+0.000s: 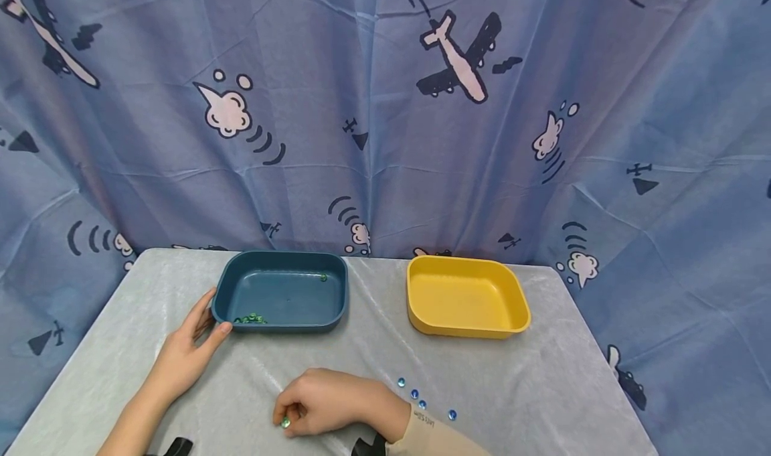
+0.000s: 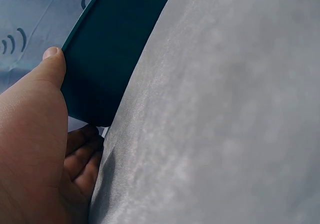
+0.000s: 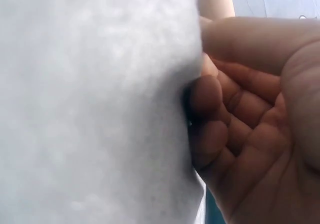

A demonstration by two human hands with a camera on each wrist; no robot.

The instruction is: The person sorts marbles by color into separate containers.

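My left hand [image 1: 183, 355] rests against the near left corner of a teal plastic bin [image 1: 283, 327], its thumb [image 2: 54, 63] at the rim and its fingers along the left side. Inside that bin, a small pile of green glass beads [image 1: 250, 319] lies in the near left corner, and a single green bead [image 1: 323, 278] lies toward the far right. Lower on the table, my right hand [image 1: 325, 402] pinches a green glass bead [image 1: 286, 423] between thumb and fingertips, close over the cloth. In the right wrist view its fingers [image 3: 207, 96] are curled at the cloth.
Several blue glass beads [image 1: 414, 394] lie on the cloth beside my right wrist. A yellow plastic bin [image 1: 466, 330] stands at the back right. Pale grey cloth covers the table [image 1: 373, 349], and a blue patterned curtain [image 1: 325, 108] hangs right behind it.
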